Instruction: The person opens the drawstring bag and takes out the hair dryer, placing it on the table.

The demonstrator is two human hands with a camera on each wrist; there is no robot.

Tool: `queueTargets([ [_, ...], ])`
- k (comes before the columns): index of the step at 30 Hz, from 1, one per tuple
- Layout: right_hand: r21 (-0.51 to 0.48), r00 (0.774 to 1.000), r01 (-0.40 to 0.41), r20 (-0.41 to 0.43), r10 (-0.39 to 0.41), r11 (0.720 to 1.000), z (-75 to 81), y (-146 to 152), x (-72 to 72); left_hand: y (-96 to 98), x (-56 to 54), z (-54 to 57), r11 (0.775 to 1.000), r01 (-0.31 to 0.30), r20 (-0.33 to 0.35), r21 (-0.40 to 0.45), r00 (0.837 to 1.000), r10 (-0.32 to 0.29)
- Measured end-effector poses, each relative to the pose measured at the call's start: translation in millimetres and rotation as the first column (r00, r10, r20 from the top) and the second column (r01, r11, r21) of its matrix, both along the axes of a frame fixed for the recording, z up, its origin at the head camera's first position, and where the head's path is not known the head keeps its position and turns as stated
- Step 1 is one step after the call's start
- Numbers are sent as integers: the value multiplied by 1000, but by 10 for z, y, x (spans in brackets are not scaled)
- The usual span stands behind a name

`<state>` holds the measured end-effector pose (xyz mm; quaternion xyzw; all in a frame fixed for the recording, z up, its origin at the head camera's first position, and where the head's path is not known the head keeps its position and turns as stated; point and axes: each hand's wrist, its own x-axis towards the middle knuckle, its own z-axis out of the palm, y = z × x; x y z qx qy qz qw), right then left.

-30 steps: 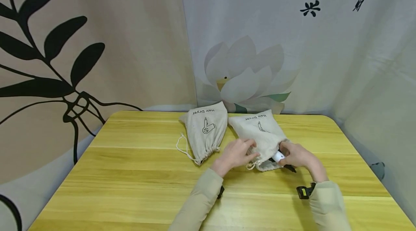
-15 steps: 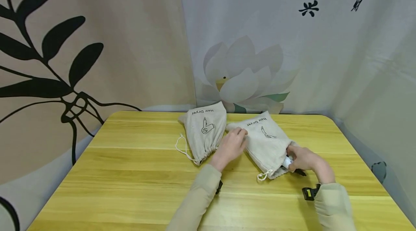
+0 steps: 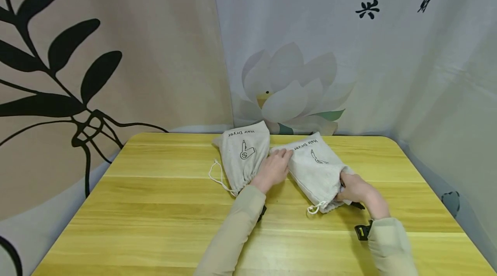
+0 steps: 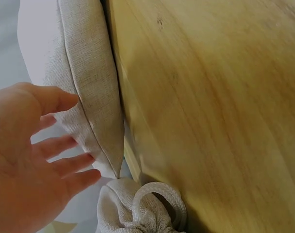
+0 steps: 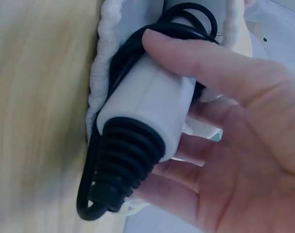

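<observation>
On the table's right half lies a cream drawstring bag (image 3: 316,172) printed "Hair Dryer", its mouth toward the front right. My right hand (image 3: 358,189) is at that mouth and grips the white handle (image 5: 147,99) of a corded appliance. A black ribbed cord sleeve (image 5: 130,153) sticks out of the handle's end, and a black cord (image 5: 130,46) loops around it. The appliance's far part is hidden in the bag. My left hand (image 3: 273,168), fingers loosely bent, is by the bag's far left corner; whether it touches the cloth I cannot tell.
A second "Hair Dryer" bag (image 3: 244,155) lies just left of the first, gathered at its mouth, with a white drawstring (image 3: 217,177) trailing left. Both rest near the back edge of the wooden table (image 3: 155,207). A printed curtain (image 3: 174,51) hangs behind.
The bag has turned and shifted right and forward. My left hand has moved from its front part to its far left corner. My right hand has gone farther into the mouth, covering the handle.
</observation>
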<state>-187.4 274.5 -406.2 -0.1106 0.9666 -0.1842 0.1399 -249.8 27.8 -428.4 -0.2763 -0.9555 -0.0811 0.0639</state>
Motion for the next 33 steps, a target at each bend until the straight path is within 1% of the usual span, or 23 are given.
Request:
queueTargets([
  [3, 6, 1000, 3, -11, -2, 1000, -18, 1, -14, 15, -6, -2, 1000, -15, 74, -17, 997, 16],
  [5, 10, 1000, -5, -19, 5, 1000, -26, 6, -21, 22, -8, -8, 1000, -22, 108, -23, 994, 24],
  [9, -1, 999, -28, -24, 27, 1000, -26, 18, -21, 30, -11, -30, 999, -31, 146, -28, 989, 35],
  [13, -21, 998, -62, -20, 62, 998, -19, 36, -7, 26, -5, -47, 999, -32, 176, -8, 984, 33],
  [17, -18, 995, -93, -28, 92, 996, -19, 67, -1, 18, 10, -42, 999, -42, 237, 1, 971, 40],
  [22, -5, 994, -103, -26, 103, 995, -19, 98, 8, 23, 28, -29, 997, -70, 313, -13, 947, 70],
  [24, -8, 995, -98, -15, 98, 995, -12, 102, 13, 26, 33, -34, 997, -79, 332, -15, 940, 80],
  [27, -23, 995, -96, 2, 96, 995, 0, 112, 16, 30, 33, -51, 996, -87, 348, -17, 933, 88],
  [33, -57, 997, -74, 32, 76, 996, -1, 125, 29, 34, 17, -78, 997, -75, 355, -18, 932, 77],
])
